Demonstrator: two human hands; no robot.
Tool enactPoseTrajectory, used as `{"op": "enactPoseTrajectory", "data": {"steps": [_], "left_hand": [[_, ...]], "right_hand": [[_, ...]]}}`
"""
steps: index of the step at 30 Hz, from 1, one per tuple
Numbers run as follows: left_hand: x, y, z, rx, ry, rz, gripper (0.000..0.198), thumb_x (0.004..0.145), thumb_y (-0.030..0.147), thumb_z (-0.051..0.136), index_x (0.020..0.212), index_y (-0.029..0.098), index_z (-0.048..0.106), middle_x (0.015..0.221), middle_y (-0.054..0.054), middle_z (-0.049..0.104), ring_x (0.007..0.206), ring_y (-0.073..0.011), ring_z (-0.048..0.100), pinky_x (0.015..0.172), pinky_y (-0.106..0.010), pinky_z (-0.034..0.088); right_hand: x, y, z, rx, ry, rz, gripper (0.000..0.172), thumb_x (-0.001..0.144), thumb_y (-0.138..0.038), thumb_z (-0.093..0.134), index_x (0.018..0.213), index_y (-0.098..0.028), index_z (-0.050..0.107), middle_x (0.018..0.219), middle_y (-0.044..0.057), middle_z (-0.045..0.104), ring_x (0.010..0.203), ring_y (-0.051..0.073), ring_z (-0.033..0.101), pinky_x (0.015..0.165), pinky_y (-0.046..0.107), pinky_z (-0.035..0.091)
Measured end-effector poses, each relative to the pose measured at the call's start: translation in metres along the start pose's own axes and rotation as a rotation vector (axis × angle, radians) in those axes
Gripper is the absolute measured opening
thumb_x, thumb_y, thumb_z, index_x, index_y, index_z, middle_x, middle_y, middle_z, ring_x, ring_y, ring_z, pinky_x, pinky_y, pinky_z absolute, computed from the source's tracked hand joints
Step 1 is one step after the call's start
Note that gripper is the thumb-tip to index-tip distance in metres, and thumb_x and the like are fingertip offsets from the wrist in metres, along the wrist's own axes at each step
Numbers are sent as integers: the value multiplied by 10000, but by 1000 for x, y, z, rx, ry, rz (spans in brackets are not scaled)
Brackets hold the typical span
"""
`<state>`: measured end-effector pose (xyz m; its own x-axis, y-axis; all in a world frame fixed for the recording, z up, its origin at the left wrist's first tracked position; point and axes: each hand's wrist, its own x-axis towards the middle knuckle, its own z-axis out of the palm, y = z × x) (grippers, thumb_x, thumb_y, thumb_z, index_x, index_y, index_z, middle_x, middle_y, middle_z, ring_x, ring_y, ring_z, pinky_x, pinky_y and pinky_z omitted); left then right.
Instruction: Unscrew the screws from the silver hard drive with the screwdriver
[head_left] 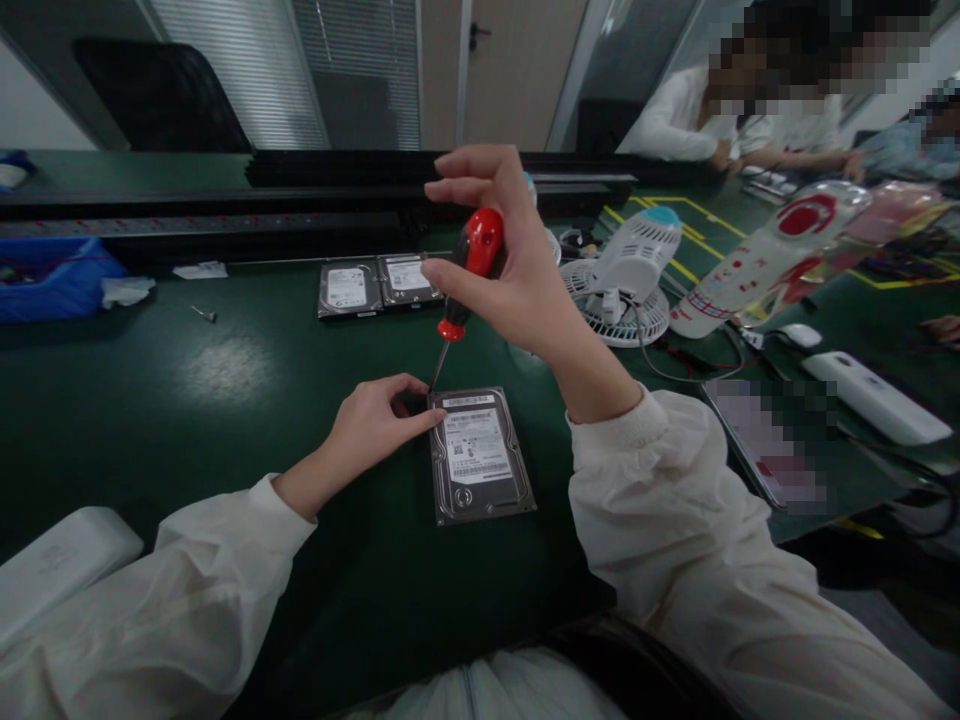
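Observation:
A hard drive (pixel 480 455) with a white label lies flat on the dark green table (pixel 225 400) in front of me. My right hand (pixel 510 260) is closed around the red handle of a screwdriver (pixel 466 275), whose tip stands on the drive's far left corner. My left hand (pixel 375 420) rests at that same corner, fingers pinched against the drive's edge beside the tip.
Two more hard drives (pixel 379 284) lie further back. A small white fan (pixel 630 280), a plastic bottle (pixel 765 260), a white mouse (pixel 799 335) and cables crowd the right. A blue bin (pixel 52 285) sits far left. Other people sit at the back right.

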<state>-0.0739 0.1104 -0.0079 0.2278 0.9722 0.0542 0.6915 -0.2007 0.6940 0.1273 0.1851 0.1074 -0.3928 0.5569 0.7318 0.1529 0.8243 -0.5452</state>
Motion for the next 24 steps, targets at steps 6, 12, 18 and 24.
{"op": "enactPoseTrajectory", "data": {"steps": [6, 12, 18, 24], "left_hand": [[1, -2, 1, -13, -2, 1, 505, 817, 664, 738, 1068, 227, 765, 830, -21, 735, 679, -198, 644, 602, -327, 449], [0, 1, 1, -10, 8, -13, 498, 807, 655, 743, 1053, 223, 767, 750, -8, 702, 646, -197, 628, 593, -330, 432], [0, 1, 0, -10, 1, -12, 503, 807, 659, 741, 1061, 225, 769, 793, -16, 722, 661, -200, 637, 599, -332, 446], [-1, 1, 0, -9, -1, -7, 504, 815, 662, 737, 1060, 223, 768, 778, -14, 718, 650, -196, 633, 597, -328, 447]], "right_hand": [[-3, -4, -1, 86, -105, 98, 438, 811, -174, 539, 1228, -282, 463, 1431, 50, 545, 1247, 191, 638, 1088, 354, 590], [-2, -4, 2, 105, -34, 27, 368, 858, -285, 653, 1168, -255, 457, 1251, 64, 626, 1185, 193, 649, 1114, 379, 567], [-1, -7, -3, 108, -79, -5, 363, 838, -244, 629, 1172, -267, 488, 1293, 57, 590, 1281, 207, 614, 1129, 388, 556], [-2, -4, -1, 199, -112, 30, 384, 855, -229, 585, 1209, -290, 450, 1368, 41, 591, 1362, 194, 584, 1139, 364, 552]]}}
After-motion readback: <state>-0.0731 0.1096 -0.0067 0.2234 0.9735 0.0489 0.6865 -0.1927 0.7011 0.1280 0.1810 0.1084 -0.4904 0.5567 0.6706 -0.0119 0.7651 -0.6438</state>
